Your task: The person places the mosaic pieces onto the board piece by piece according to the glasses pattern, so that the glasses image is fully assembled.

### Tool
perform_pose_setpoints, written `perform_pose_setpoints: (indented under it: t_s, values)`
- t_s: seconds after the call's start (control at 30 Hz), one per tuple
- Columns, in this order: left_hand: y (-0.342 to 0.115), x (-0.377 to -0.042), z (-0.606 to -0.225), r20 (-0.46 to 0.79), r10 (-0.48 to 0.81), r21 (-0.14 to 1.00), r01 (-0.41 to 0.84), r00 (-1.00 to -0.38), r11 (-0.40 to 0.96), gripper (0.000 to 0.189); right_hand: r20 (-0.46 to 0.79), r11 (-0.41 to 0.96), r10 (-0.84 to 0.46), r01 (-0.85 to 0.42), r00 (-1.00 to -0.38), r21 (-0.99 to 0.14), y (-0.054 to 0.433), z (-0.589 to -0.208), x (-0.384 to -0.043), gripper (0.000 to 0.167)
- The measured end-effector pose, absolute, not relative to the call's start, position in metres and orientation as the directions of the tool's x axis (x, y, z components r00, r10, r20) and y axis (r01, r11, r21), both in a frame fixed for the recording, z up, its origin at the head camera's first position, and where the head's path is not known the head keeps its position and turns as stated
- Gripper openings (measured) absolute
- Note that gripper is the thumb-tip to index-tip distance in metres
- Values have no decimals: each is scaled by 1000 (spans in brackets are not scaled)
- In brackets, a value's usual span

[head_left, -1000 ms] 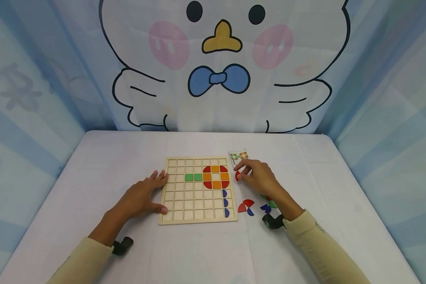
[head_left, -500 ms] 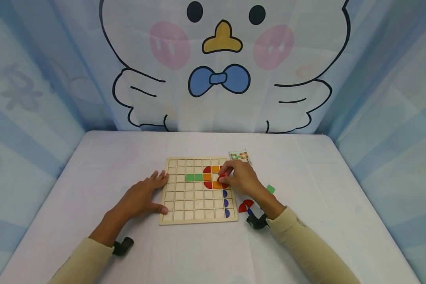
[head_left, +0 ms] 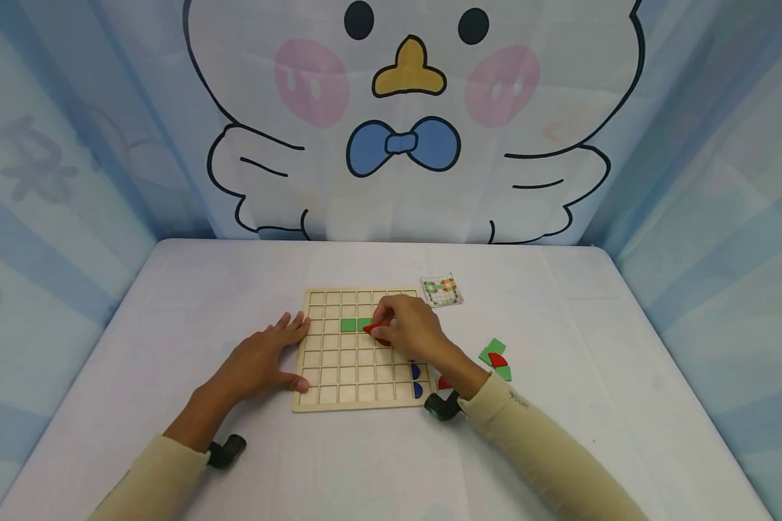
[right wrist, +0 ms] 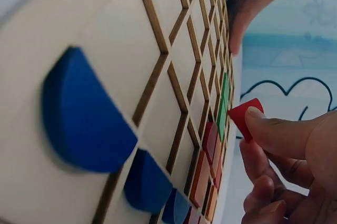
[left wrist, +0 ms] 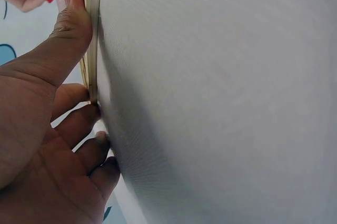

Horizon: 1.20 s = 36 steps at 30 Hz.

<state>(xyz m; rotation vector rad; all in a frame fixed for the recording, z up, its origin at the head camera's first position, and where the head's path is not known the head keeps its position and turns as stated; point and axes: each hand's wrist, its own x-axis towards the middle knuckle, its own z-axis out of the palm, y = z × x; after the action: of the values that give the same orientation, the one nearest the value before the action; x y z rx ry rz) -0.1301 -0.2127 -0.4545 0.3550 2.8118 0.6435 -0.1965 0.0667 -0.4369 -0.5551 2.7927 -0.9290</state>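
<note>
My right hand (head_left: 410, 329) pinches a red quarter-circle tile (right wrist: 245, 119) between thumb and fingers, just above the wooden grid board (head_left: 339, 376). Below it lie two green square tiles (head_left: 348, 325) side by side in the grid. The right hand hides most of the red and orange tiles (right wrist: 200, 179) on the board; the right wrist view shows part of them. Blue half-circle tiles (right wrist: 79, 113) line the board's right column. My left hand (head_left: 257, 362), fingers spread, rests against the board's left edge, with its thumb near the front corner.
A small pattern card (head_left: 442, 290) lies by the board's back right corner. To the right are loose green tiles (head_left: 497, 346) with a red tile (head_left: 497, 359) on them. Another red tile (head_left: 444, 382) is partly hidden by the right forearm. A printed curtain hangs behind the table.
My right hand took the red tile from beside the board and moved left with it, over the board to the green tiles. The left hand has stayed on the board's edge.
</note>
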Motion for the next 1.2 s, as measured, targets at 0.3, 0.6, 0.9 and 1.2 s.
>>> perform_pose_setpoints:
  t_s: [0.3,0.6,0.9,1.2]
  values:
    - [-212,-131,-454,-174,286,449,182,-942,875,116,-30,727,-438,-334,-898,-600,51,-440,-207,14]
    - [-211,-132,-453,-186,282,447,175,-941,877,116,-39,732,-475,-370,-879,-572,44,-440,-219,16]
    - [-212,-133,-454,-190,276,438,170,-942,883,117,-17,746,-464,-380,-886,-546,38,-441,-225,14]
    - [-212,-132,-455,-196,277,442,167,-941,881,117,-29,755,-457,-371,-889,-541,31,-442,-228,12]
